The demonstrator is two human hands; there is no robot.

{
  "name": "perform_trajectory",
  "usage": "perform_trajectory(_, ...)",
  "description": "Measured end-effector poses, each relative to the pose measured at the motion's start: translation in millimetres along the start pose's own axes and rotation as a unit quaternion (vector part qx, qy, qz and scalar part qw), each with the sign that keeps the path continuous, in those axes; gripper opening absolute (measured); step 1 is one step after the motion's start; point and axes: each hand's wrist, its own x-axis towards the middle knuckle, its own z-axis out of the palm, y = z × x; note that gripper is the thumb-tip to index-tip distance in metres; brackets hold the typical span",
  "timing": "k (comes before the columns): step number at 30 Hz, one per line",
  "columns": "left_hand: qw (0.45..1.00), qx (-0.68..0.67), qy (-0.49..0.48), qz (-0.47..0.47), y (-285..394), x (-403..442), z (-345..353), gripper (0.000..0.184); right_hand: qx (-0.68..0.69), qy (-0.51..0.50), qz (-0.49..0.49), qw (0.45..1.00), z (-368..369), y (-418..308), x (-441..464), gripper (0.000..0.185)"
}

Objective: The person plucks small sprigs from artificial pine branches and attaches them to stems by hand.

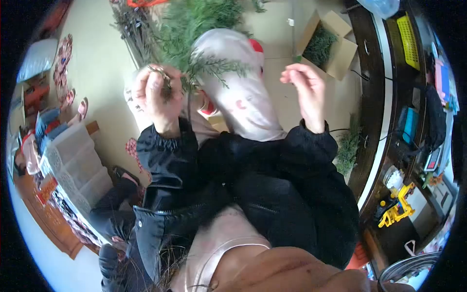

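Note:
My left hand (159, 95) is closed around the stems of some feathery green sprigs (214, 68). The sprigs spread to the right across my light-coloured trouser leg. To the right, my right hand (309, 90) is raised over the floor with its fingers loosely bent and apart from the thumb, and I see nothing in it. Beyond my knees lies a larger heap of green foliage (206, 14), blurred in part. A bundle of dry grey-brown stems (134, 29) is beside that heap, above my left hand.
An open cardboard box (343, 56) holding greenery stands at upper right. More foliage (348, 146) lies beside a dark cabinet (369, 97), whose shelves carry a yellow basket (407, 41) and a yellow toy-like object (399, 207). Another person's dark-clothed legs (116, 209) are at left.

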Motion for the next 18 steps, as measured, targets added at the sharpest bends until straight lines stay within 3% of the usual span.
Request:
perform_trajectory(7,0.986,-0.016,0.129,0.101,27.4,0.1,-23.6,0.019,-0.028,0.092,-0.121,0.988,37.7,-37.8,-25.8,0.011)
perform_trajectory(11,0.966,0.03,0.142,0.214,57.7,-6.2,-44.3,0.02,-0.103,0.085,-0.066,0.989,75.2,-35.2,-37.0,0.01)
perform_trajectory(13,0.955,-0.104,0.14,0.239,78.1,-17.8,-66.2,0.02,-0.194,0.004,-0.118,0.974,90.0,-7.5,-27.6,0.009)
perform_trajectory(15,0.949,-0.112,0.1,0.278,100.6,-31.4,-85.5,0.021,-0.347,-0.113,-0.077,0.928,107.4,16.5,-21.1,0.01)
perform_trajectory(17,0.931,-0.111,0.093,0.334,119.4,-42.6,-93.3,0.024,-0.454,-0.203,-0.128,0.858,116.0,86.9,-5.0,0.014)
perform_trajectory(18,0.922,-0.082,0.118,0.358,123.5,-46.6,-93.7,0.025,-0.535,-0.263,-0.129,0.792,114.6,140.8,8.1,0.015)
